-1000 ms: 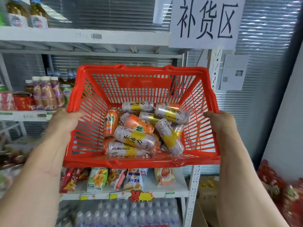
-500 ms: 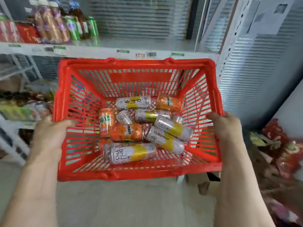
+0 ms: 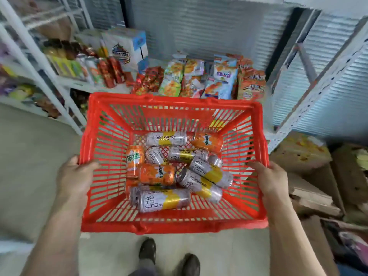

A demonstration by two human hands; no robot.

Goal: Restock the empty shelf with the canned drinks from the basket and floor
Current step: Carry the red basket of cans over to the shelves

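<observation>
Above the floor, a red basket (image 3: 173,108) is gripped at its sides by the left hand (image 3: 74,177) and right hand (image 3: 273,181). Drink cans (image 3: 159,174) are piled inside it.

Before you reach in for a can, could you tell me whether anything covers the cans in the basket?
Nothing visible does: the cans lie uncovered in the open-topped red basket. But the left hand and right hand both grip its side rims.

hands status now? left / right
Left hand: closed on the basket's left rim.
Right hand: closed on its right rim.
</observation>
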